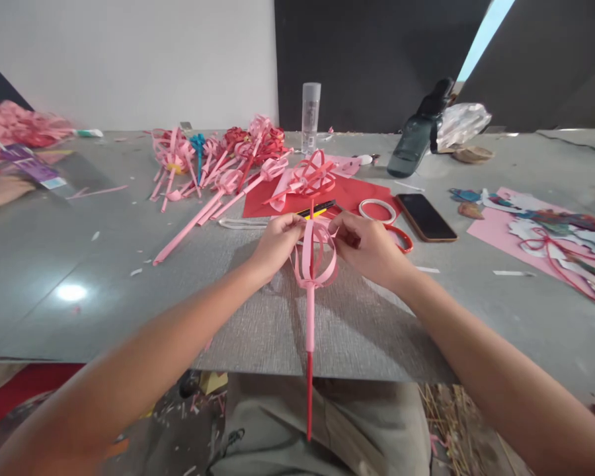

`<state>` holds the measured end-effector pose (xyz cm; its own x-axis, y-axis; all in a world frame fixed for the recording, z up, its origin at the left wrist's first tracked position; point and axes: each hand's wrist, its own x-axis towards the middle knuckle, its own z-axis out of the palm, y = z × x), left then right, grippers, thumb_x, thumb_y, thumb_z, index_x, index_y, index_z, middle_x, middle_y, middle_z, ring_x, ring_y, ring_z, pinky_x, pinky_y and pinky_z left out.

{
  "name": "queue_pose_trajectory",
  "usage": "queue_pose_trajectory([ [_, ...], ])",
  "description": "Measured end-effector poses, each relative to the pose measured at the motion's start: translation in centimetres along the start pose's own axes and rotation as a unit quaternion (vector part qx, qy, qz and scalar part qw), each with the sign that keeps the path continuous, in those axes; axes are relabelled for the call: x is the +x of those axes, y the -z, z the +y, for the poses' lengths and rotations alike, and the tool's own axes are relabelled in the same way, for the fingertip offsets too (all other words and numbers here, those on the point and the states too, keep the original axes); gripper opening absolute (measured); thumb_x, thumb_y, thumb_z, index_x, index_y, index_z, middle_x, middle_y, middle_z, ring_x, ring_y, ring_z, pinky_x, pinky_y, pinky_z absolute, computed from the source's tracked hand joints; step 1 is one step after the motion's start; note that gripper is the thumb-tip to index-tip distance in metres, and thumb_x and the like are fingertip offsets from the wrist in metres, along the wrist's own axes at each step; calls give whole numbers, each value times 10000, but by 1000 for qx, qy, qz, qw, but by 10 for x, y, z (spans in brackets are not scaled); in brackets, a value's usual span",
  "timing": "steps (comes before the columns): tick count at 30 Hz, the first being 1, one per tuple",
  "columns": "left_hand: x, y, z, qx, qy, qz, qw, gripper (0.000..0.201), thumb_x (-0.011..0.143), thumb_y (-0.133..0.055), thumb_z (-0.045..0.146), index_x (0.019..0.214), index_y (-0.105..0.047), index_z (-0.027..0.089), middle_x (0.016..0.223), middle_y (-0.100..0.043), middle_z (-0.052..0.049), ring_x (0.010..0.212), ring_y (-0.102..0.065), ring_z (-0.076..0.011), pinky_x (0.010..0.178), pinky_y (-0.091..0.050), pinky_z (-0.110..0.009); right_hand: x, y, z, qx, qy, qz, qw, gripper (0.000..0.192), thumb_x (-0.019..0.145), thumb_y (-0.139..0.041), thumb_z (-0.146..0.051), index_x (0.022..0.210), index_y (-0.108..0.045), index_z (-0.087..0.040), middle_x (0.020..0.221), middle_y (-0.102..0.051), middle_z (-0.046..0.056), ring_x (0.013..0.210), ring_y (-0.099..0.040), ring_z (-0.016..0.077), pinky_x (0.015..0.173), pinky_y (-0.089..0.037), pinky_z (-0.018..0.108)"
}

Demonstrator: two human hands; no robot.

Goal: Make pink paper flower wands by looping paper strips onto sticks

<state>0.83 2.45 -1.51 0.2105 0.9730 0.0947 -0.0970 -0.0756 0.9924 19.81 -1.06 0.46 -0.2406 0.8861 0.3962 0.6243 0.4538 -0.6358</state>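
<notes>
Stick [309,370] hanging off bench [129,264] edge | left hand [276,243] and right hand [364,246] both pinching pink loops [313,254] above it | risk: thin strips creasing or tearing if pinched hard; loops springing open if either grip is slackening

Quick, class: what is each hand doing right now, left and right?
Left hand: closed, pinching the loops of the pink paper flower.
Right hand: closed, pinching the same flower's loops from the other side.
</notes>
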Motion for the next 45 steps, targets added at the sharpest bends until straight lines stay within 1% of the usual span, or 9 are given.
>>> queue_pose_trajectory([
  [6,-1,-2,2,-17,11,27,999,124,857,-655,144,734,-665,155,698,-621,-8,610,-551,-102,575,-406,-220,-1,6,2,106,-30,-44,993,143,802,-644,-143,922,-612,-213,642,-515,-58,567,-462,105,546,-337,277],
  [11,-1,-1,3,-33,23,21,999,110,879,-652,144,772,-673,160,713,-626,-19,621,-587,-119,592,-424,-240,-4,10,-4,108,-14,-115,987,30,836,-694,-217,852,-704,-193,695,-599,-20,617,-502,115,569,-379,276],
  [22,-1,-2,-2,-39,-26,4,999,82,818,-715,130,776,-659,172,740,-633,1,650,-575,-101,611,-426,-213,-6,-22,-3,116,-25,48,992,162,868,-671,-207,935,-818,-214,883,-789,33,749,-656,176,711,-489,334],
  [26,-2,-2,-2,-12,-30,-17,999,68,834,-744,204,832,-680,179,736,-654,-7,636,-584,-108,587,-423,-217,-8,-27,0,96,-37,71,992,228,855,-646,-145,956,-829,-236,894,-806,28,768,-681,182,734,-501,341],
  [29,-2,-2,-4,3,-36,-21,999,6,848,-704,177,854,-703,175,760,-679,-14,656,-608,-109,615,-449,-213,-8,-26,2,61,-31,85,994,245,854,-640,-130,953,-831,-248,910,-811,30,789,-694,191,738,-496,344],
  [33,1,-1,-7,8,-51,-28,998,67,843,-681,147,872,-735,174,823,-721,-30,729,-654,-124,685,-494,-214,-6,-21,3,2,-25,94,995,206,868,-657,-157,937,-833,-240,930,-807,52,799,-693,207,744,-484,360],
  [36,1,-1,-7,9,-47,-36,998,81,848,-708,170,918,-749,177,857,-733,-40,753,-661,-130,694,-498,-213,-4,-13,3,38,-26,37,998,187,870,-659,-179,915,-836,-220,889,-796,53,773,-676,196,724,-473,348],
  [41,-1,-1,-6,9,-52,-46,998,95,867,-693,159,925,-766,175,806,-714,-30,710,-640,-119,678,-489,-209,-2,2,4,167,-31,-149,974,175,873,-650,-264,866,-817,-210,791,-743,14,721,-615,163,701,-458,319],
  [45,1,0,-7,35,-77,-46,995,149,888,-648,155,926,-788,188,851,-744,-32,748,-662,-126,682,-493,-208,-2,4,5,145,-23,-159,976,179,876,-625,-261,856,-794,-206,771,-701,1,715,-568,152,699,-429,309],
])
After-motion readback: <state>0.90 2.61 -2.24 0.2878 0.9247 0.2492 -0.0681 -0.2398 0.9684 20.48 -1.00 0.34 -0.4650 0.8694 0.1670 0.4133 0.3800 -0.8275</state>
